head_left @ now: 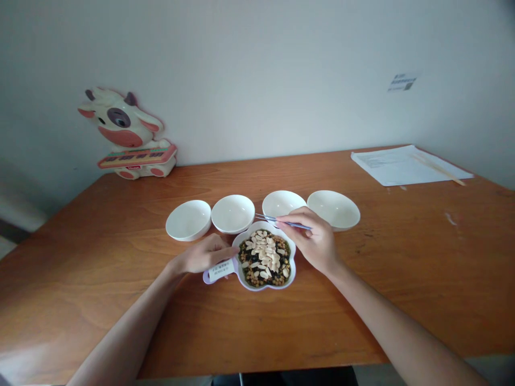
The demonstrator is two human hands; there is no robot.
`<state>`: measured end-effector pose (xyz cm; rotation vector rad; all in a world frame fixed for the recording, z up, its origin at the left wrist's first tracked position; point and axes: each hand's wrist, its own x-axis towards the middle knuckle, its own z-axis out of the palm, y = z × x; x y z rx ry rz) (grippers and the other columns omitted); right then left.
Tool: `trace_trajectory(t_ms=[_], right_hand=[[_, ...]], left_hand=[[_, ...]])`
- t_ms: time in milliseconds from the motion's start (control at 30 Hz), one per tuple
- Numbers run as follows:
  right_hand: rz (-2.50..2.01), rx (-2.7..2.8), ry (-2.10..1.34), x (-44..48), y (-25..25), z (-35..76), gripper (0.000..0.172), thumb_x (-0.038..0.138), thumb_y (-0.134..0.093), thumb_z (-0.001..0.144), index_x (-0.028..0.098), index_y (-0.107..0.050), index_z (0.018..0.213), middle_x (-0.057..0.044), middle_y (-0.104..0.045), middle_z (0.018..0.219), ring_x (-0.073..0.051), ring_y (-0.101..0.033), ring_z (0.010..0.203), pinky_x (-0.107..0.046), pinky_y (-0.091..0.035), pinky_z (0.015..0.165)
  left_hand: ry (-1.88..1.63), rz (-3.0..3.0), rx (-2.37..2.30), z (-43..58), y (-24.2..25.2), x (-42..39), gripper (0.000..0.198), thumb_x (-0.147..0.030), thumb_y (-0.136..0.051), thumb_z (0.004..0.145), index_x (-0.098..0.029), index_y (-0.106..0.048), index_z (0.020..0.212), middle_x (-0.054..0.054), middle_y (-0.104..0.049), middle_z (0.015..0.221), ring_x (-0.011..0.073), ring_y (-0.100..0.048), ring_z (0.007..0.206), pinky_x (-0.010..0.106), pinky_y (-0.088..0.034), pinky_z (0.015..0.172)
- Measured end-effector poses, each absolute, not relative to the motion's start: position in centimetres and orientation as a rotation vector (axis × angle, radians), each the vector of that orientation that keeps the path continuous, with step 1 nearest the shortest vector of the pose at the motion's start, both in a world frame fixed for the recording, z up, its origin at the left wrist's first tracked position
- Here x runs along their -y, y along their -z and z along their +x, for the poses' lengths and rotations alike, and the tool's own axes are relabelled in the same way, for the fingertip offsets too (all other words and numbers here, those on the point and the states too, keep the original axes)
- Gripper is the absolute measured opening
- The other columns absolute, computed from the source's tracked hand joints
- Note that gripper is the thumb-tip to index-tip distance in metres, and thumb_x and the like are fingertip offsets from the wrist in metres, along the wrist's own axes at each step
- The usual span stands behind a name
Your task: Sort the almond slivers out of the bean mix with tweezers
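Note:
A lavender-rimmed, scalloped dish [292, 269] with a labelled handle stands on the table in front of me. Inside it, pale flat seeds [269, 252] are heaped over small tan beans and dark green bits. My left hand [207, 253] rests at the dish's left side, its fingers closed about the rim where the handle joins. Thin metal tweezers [295, 224] are pinched in my right hand [316, 241], above the dish's upper right edge. Their tips point left, over the gap between the two middle bowls, and nothing shows between them.
Behind the dish stand white bowls in a row: far left [188, 221], middle left [233, 214], middle right [284, 202] and far right [333, 209]. A cow-shaped toy keyboard [137, 155] leans at the back left. Paper sheets [402, 165] with wooden chopsticks [438, 169] lie at the back right.

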<state>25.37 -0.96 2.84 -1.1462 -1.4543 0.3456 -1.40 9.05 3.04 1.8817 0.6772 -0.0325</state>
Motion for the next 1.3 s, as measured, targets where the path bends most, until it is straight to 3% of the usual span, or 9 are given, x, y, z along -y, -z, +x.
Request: trace_trajectory(t_ms=[133,267,600,1300], right_hand=[[-1.089,1.308,-0.487,1.0,-3.1,25.0,0.013,0.035,-0.067,0.094,0.023,-0.071,0.098,-0.006,-0.072,0.103,-0.018,-0.07,0.09,-0.032,-0.061,0.075],[-1.059,1.16,-0.673,1.3,-3.3,24.1,0.021,0.04,-0.062,0.097,0.019,-0.063,0.099,-0.007,-0.076,0.097,-0.015,-0.072,0.071,-0.028,-0.06,0.063],[-1.036,0.958,-0.731,0.7,-3.5,23.5,0.032,0.049,-0.067,0.093,0.019,-0.056,0.098,-0.009,-0.078,0.098,-0.018,-0.077,0.076,-0.034,-0.067,0.071],[-1.07,1.316,-0.474,0.2,-1.5,24.1,0.015,0.036,-0.06,0.099,0.022,-0.059,0.105,-0.006,-0.077,0.098,-0.017,-0.077,0.074,-0.028,-0.064,0.065]], left_hand=[[0.015,1.938,-0.717,-1.3,-3.0,-9.0,0.066,-0.056,-0.044,0.101,-0.009,-0.07,0.062,0.008,-0.065,0.053,0.0105,-0.049,0.042,0.02,-0.028,0.039],[0.028,1.947,-0.731,-1.2,-2.8,-9.1,0.067,-0.06,-0.045,0.099,-0.01,-0.064,0.058,0.007,-0.062,0.052,0.0099,-0.046,0.043,0.021,-0.028,0.04],[0.017,2.008,-0.702,-1.4,-2.6,-9.2,0.065,-0.06,-0.043,0.099,-0.014,-0.049,0.053,0.002,-0.05,0.049,0.0082,-0.038,0.044,0.022,-0.023,0.041],[-0.048,2.055,-0.592,-1.5,-2.0,-9.9,0.062,-0.051,-0.046,0.101,-0.013,-0.049,0.053,0.002,-0.049,0.046,0.0072,-0.036,0.042,0.021,-0.024,0.04]])
